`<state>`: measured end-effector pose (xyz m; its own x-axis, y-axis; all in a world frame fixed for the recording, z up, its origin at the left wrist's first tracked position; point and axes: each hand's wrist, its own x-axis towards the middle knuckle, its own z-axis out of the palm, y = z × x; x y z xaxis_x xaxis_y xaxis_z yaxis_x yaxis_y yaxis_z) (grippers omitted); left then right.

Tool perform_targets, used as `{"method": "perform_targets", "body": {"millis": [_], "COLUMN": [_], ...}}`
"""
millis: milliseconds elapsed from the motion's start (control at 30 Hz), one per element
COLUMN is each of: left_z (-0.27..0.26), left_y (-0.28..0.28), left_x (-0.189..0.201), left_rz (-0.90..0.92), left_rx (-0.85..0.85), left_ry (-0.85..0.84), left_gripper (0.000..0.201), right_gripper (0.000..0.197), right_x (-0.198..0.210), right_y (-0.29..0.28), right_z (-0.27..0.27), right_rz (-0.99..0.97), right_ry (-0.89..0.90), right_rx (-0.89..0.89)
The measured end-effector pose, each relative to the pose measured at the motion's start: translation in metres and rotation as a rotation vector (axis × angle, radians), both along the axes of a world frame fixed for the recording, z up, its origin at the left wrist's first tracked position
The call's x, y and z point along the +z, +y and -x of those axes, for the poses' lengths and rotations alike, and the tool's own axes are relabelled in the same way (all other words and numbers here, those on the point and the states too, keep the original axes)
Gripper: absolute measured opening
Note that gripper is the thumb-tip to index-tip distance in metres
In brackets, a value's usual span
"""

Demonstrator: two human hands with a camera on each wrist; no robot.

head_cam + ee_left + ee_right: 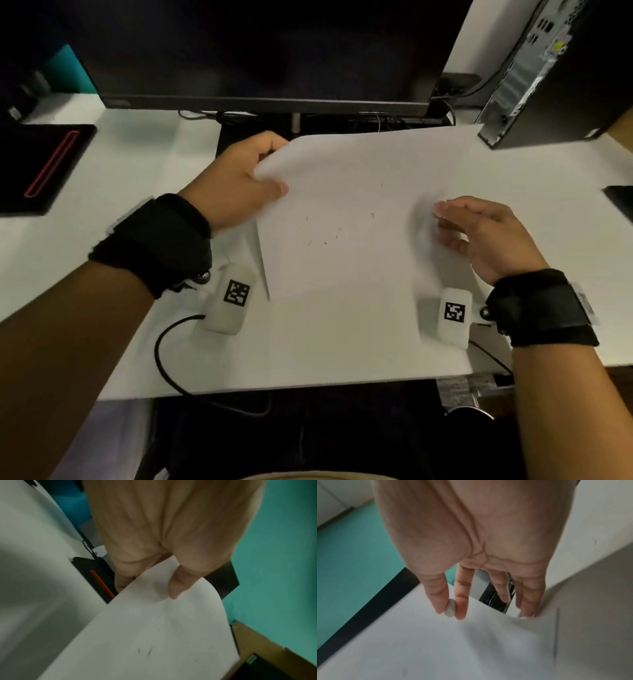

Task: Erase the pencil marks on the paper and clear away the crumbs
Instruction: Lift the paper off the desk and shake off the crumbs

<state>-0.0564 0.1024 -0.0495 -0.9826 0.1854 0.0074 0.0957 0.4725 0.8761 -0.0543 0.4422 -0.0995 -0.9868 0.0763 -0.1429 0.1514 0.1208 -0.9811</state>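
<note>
A white sheet of paper [359, 205] is raised at its far-left corner, where my left hand [270, 164] pinches it, thumb on top and fingers beneath. Small dark eraser crumbs [318, 236] are scattered over its middle. In the left wrist view the thumb [176, 586] presses on the paper [154, 635] above the crumbs [147, 651]. My right hand [442, 222] is over the paper's right side. It pinches a small white eraser [450, 609] between thumb and forefinger, while its other fingertips [527, 609] touch the paper [436, 649].
A dark monitor [260, 51] stands behind the paper and a computer tower [555, 75] at the back right. A black pad with a red stripe [44, 164] lies at the left. Another sheet's edge [262, 263] shows under the paper. A black cable [168, 359] loops near the desk's front edge.
</note>
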Motion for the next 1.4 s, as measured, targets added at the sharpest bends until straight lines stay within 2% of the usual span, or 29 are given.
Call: {"method": "perform_targets", "body": {"millis": [100,267,433,533,667,833,1000,1133,1300,1367,1400], "left_z": [-0.003,-0.001,-0.006,-0.008,-0.008,-0.008,-0.004,0.0,0.004,0.004,0.003], "left_y": [0.003,0.009,0.012,0.009,0.006,0.004,0.001,-0.005,-0.026,-0.047,-0.059], "left_x": [0.013,0.021,0.021,0.02,0.024,0.029,0.027,0.025,0.02,0.014,0.011], "left_rz": [-0.168,-0.175,-0.297,-0.31,-0.339,-0.346,-0.368,-0.344,-0.396,-0.446,-0.475], "left_rx": [-0.029,0.133,0.256,0.307,0.341,0.351,0.332,0.33,0.398,0.443,0.483], "left_ry": [0.011,0.183,0.275,0.293,0.3,0.304,0.264,0.219,0.177,0.112,0.076], "left_gripper": [0.041,0.06,0.086,0.091,0.091,0.089,0.089,0.088,0.052,0.048,0.047], "right_gripper": [0.015,0.021,0.014,0.012,0.016,0.008,0.022,0.021,0.025,0.025,0.024], "right_x": [0.007,0.032,0.041,0.041,0.046,0.052,0.054,0.056,0.073,0.085,0.091], "right_y": [0.006,0.01,0.004,0.002,-0.001,-0.004,-0.001,-0.003,-0.026,-0.056,-0.079], "right_z": [0.003,0.004,0.004,0.004,0.005,0.011,0.018,0.02,0.02,0.013,0.007], "right_rz": [-0.035,-0.163,-0.251,-0.269,-0.293,-0.315,-0.324,-0.298,-0.523,-0.676,-0.723], "right_ry": [0.176,0.431,0.483,0.469,0.493,0.496,0.518,0.499,0.388,0.488,0.574], "right_rx": [-0.044,-0.102,-0.082,-0.064,-0.071,-0.074,-0.081,-0.101,-0.14,-0.209,-0.187]}}
